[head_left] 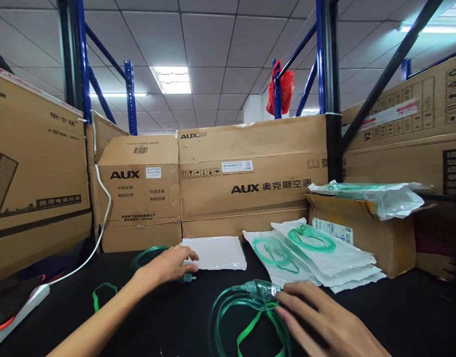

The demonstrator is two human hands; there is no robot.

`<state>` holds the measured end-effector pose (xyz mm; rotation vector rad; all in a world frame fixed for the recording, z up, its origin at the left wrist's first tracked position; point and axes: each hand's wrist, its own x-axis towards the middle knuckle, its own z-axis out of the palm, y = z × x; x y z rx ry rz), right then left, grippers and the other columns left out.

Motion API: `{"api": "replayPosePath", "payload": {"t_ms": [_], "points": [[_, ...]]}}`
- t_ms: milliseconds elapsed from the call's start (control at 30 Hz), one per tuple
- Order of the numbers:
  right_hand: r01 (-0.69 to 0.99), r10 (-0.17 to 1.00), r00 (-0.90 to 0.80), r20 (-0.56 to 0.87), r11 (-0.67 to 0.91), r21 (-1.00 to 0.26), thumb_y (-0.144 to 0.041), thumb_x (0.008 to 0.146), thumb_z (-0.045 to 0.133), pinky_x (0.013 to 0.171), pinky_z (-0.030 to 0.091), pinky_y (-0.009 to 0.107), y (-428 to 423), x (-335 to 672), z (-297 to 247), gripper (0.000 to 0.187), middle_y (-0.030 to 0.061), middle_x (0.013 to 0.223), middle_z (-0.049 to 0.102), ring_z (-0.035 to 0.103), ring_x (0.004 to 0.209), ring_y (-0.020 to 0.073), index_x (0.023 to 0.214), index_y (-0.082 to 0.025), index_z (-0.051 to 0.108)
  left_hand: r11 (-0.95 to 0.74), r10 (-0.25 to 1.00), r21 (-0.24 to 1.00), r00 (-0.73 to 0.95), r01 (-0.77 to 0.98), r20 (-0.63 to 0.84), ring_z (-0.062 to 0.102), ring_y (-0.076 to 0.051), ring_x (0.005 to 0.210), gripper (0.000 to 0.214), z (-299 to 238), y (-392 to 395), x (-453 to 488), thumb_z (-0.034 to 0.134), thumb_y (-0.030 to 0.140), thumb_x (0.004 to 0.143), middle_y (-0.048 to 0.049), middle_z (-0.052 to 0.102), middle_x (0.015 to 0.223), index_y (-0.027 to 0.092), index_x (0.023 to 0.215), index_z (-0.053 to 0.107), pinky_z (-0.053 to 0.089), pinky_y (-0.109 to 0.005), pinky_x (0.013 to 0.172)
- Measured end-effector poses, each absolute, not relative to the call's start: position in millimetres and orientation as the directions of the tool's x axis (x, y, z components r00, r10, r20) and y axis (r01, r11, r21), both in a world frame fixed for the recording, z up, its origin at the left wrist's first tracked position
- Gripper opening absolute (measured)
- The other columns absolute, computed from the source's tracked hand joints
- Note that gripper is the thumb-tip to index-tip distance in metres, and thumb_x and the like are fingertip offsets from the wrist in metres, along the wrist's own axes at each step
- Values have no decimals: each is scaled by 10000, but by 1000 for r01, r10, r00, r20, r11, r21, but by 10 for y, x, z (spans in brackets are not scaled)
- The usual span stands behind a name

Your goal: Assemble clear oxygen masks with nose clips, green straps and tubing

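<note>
On a black table (175,317), my left hand (168,265) reaches forward, fingers curled over a small connector at the end of green tubing (148,254), next to a stack of white empty bags (216,253). My right hand (320,320) lies at the lower right, fingers stretched flat, fingertips touching a clear oxygen mask (263,288) with a coil of green tubing (246,322) and a green strap. Sealed packs holding green masks (309,253) lie fanned to the right of the white bags.
Large AUX cardboard boxes (250,173) wall off the back. An open carton (361,233) at the right carries more packed masks on top. A white cable (101,223) and a power strip (19,310) lie at the left. A loose green strap (101,292) is on the table.
</note>
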<state>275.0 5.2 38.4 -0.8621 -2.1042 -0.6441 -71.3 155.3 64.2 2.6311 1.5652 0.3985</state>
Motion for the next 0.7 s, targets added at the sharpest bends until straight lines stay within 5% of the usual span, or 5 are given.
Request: {"api": "replayPosePath", "payload": {"t_ms": [167, 300, 400, 500, 700], "points": [[821, 526, -354, 774, 571, -12, -411, 1047, 443, 739, 682, 358, 235, 2875, 405, 344, 91, 1090, 759, 784, 918, 262, 1133, -261, 740, -472, 871, 194, 422, 860, 252, 586, -314, 1247, 330, 627, 1226, -737, 545, 314, 962, -78, 676, 1319, 262, 1255, 687, 404, -409, 1050], [845, 656, -295, 695, 518, -130, -489, 990, 554, 887, 639, 456, 444, 2905, 297, 354, 96, 1229, 748, 728, 1116, 316, 1213, -276, 726, -508, 845, 245, 423, 825, 328, 528, -289, 1316, 430, 650, 762, -382, 449, 513, 1011, -36, 621, 1403, 314, 1354, 615, 365, -385, 1107], [837, 751, -284, 596, 497, -229, -523, 974, 569, 982, 572, 510, 605, 2845, 251, 441, 96, 1339, 700, 647, 1250, 324, 1338, -290, 655, -524, 851, 393, 445, 756, 278, 564, -323, 1252, 486, 600, 476, -8, 450, 615, 983, -76, 655, 1328, 311, 1291, 671, 396, -417, 1080], [821, 770, -318, 554, 516, -245, -534, 948, 608, 971, 580, 466, 714, 2728, 215, 466, 102, 1291, 731, 669, 1221, 313, 1328, -270, 666, -430, 903, 394, 389, 812, 183, 452, -364, 1367, 537, 499, 457, 232, 501, 556, 974, -133, 537, 1467, 244, 1401, 593, 333, -471, 1139], [812, 749, -354, 559, 544, -214, -245, 885, 722, 932, 605, 361, 677, 2620, 6, 331, 78, 1190, 776, 719, 1144, 283, 1215, -244, 697, -485, 870, 310, 486, 818, 78, 545, -347, 1255, 349, 394, 703, 282, 612, 377, 913, -130, 596, 1372, 248, 1234, 665, 398, -451, 1079]]}}
